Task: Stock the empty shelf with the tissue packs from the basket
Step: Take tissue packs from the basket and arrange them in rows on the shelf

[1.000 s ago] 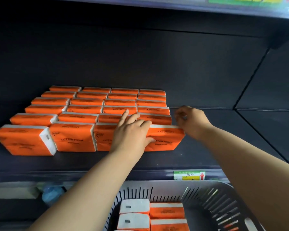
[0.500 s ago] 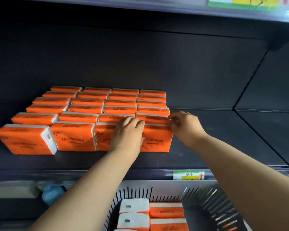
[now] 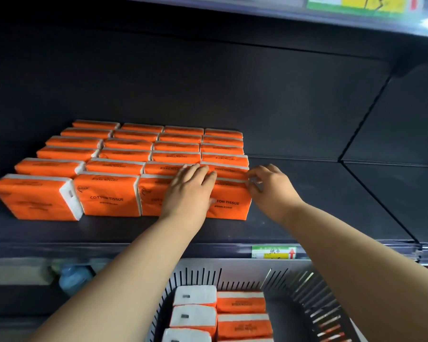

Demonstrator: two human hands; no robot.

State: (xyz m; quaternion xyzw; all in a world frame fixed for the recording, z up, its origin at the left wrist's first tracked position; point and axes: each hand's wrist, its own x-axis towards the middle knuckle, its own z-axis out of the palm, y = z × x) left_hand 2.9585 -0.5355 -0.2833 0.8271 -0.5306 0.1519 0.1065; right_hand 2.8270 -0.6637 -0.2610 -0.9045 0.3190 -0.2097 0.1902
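Left hand point(image 3: 188, 193) lies flat, fingers straight, pressing the tissue pack point(image 3: 230, 201) beneath it. Right hand point(image 3: 269, 186), fingers curled, seemingly pinches that pack's far-right corner. Its long axis runs sideways between both hands. Bare shelf point(image 3: 319, 206) opens rightward; the basket point(image 3: 257, 270) sits below.

Packs on the shelf point(image 3: 109, 196), left and centre of frame: bright orange wrap, white band along the top edge, dark lettering on the front faces; the front-left one shows a white end with a small dark mark. Shelf point(image 3: 319, 193): dark charcoal-navy, unpatterned; price label point(image 3: 273, 252) on its front edge green, yellow and white with a red arrow, upper-right label point(image 3: 356, 2) green and yellow. Basket point(image 3: 245, 272), bottom centre: grey, walls cut in vertical slots, packs in the basket point(image 3: 242, 302) orange and white; blurred blue object point(image 3: 72, 277) at lower left
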